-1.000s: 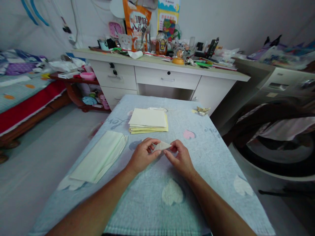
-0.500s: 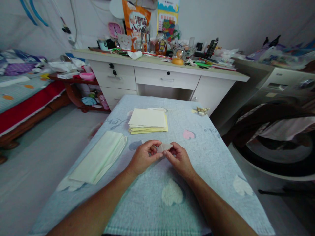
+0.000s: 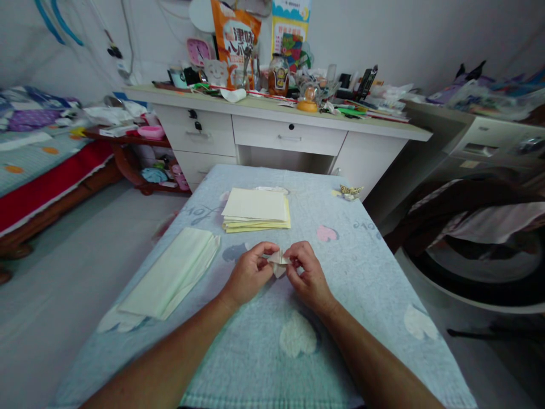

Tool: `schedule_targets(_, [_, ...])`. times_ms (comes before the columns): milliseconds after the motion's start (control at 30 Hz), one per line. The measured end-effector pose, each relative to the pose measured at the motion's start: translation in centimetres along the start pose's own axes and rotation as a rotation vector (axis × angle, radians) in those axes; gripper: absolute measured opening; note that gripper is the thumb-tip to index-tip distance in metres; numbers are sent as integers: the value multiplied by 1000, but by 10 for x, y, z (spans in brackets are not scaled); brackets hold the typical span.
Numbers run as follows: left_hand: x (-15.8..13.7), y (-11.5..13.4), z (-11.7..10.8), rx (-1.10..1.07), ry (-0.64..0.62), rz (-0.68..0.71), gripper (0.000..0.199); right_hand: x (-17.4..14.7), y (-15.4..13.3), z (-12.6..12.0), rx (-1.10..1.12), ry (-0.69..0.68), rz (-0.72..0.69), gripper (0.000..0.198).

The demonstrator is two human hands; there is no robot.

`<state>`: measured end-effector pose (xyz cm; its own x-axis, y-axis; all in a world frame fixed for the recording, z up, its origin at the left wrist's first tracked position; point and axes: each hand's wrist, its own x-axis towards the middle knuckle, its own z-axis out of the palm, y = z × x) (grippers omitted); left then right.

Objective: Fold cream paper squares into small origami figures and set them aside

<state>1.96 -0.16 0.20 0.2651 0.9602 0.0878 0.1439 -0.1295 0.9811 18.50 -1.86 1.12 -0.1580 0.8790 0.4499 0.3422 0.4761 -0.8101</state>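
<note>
A small piece of folded white paper (image 3: 279,261) is held just above the cloth-covered table (image 3: 357,272), with pointed flaps standing out from it. My left hand (image 3: 250,269) pinches its left side between thumb and fingers. On the right side, my right hand (image 3: 307,274) grips another corner with bent fingers. Beyond the hands lies a stack of cream and yellow paper sheets (image 3: 255,205). Left of my left hand rests a pile of long, pale green folded paper (image 3: 170,275).
At the table's far right corner sits a small patterned folded object (image 3: 351,191). A white desk (image 3: 289,128) crowded with jars and bags stands behind. To the right is a front-loading washing machine (image 3: 481,139); a bed (image 3: 51,165) is at the left.
The folded paper has gone from a flat diamond shape to one with flaps spread apart. My fingers have shifted their grip, and the right fingertips are raised a little.
</note>
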Motion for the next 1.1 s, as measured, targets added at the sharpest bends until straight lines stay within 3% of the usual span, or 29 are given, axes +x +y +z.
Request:
schedule_targets(200, [3,6,2,-272,4,-91,19,1,-3,-3,33,-57,-21,30])
schedule_targets(400, [0,9,-2,-392,-20,-129,23,1,-5,-5,49,-45,-9,28])
schedule_targets(600, [2,6,0,-325,27,-108,26,0,-4,-6,135,-74,27,17])
schedule_targets(800, [4,4,2,-338,22,-116,51,-1,8,-3,222,-36,287,18])
schedule_targets(933, [3,5,0,-280,22,-104,43,-1,15,-1,268,-145,345,20])
schedule_targets(1100, [2,5,0,-211,-74,-106,29,-1,15,0,331,-135,352,25])
